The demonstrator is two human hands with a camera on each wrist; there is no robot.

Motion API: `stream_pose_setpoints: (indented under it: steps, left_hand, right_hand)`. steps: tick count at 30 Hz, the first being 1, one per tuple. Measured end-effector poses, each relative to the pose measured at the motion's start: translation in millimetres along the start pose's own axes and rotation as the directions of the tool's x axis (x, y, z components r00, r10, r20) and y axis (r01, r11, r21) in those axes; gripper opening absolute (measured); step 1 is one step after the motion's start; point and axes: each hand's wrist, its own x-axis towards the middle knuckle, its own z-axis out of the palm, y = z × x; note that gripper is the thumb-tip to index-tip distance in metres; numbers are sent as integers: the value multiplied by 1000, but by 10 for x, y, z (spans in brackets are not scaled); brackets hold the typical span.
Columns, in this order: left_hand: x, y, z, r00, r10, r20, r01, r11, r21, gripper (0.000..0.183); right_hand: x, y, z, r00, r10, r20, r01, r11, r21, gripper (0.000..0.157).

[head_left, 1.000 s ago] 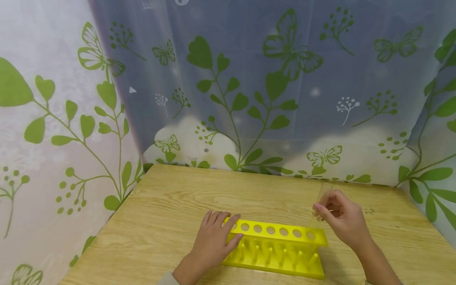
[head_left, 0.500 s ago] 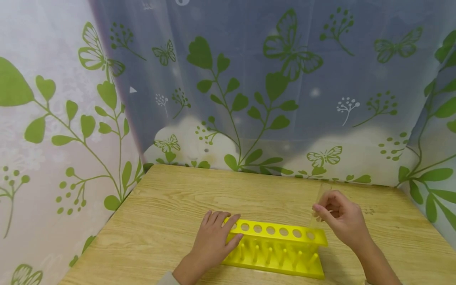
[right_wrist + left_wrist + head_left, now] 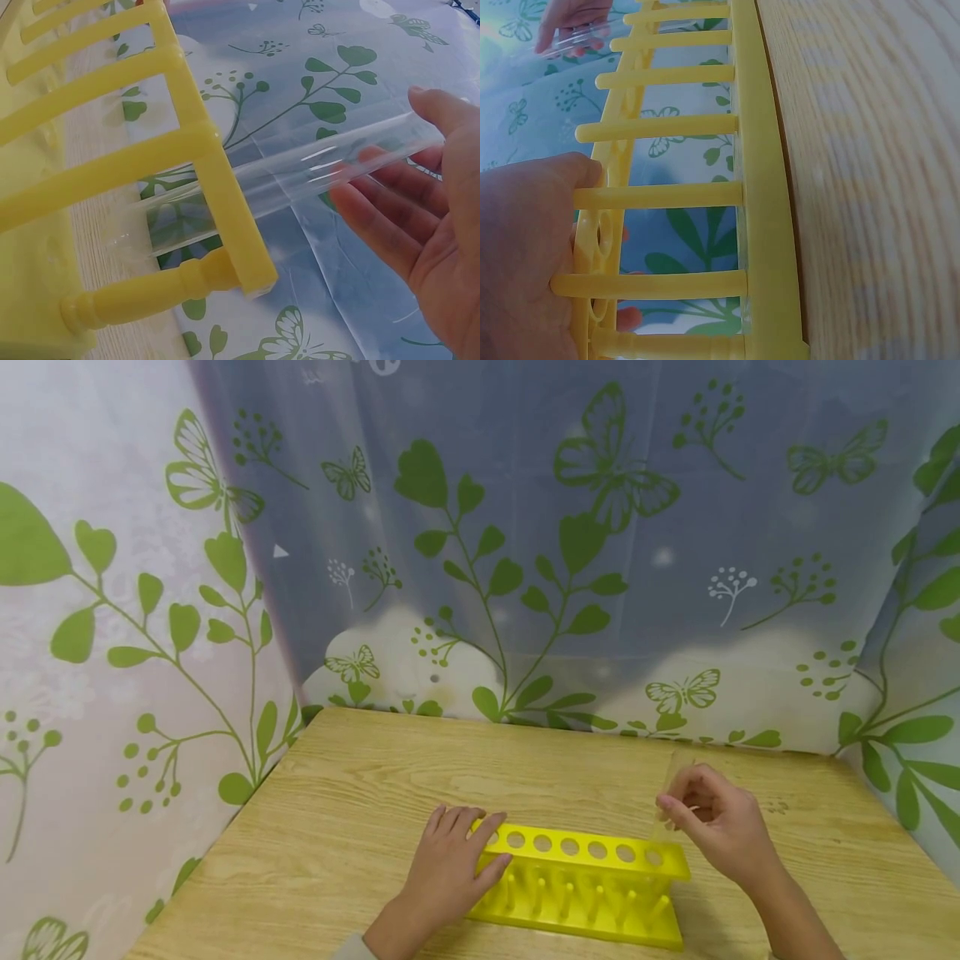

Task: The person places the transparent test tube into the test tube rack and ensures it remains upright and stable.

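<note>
A yellow test tube rack (image 3: 557, 855) stands on the wooden table, its top plate pierced by a row of holes and its base carrying upright pegs. My left hand (image 3: 450, 872) grips the rack's left end; in the left wrist view the thumb lies along the near side and some fingertips show behind the top plate. At the other end, my right hand (image 3: 723, 827) pinches a clear test tube (image 3: 300, 172) between thumb and fingers near its upper part. The tube passes through the rightmost hole, its lower end showing below the top plate in the right wrist view.
The wooden table (image 3: 360, 777) stretches around the rack. A patterned cloth (image 3: 480, 568) with green leaves and butterflies hangs behind it, and similar patterned cloth walls the left (image 3: 112, 710) and right sides.
The tube's top sits slightly lower and fainter behind the right hand, which has barely shifted. The left hand and the rack stay in place.
</note>
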Motion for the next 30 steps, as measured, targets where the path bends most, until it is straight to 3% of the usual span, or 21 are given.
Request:
stream_pose_setpoints:
  steps: [30]
  left_hand:
    - [-4,-7,3,1000,-5,0,5,1000,-15,45]
  right_hand:
    - [-8,12,-7,998,18,52,-19,1000,13,30]
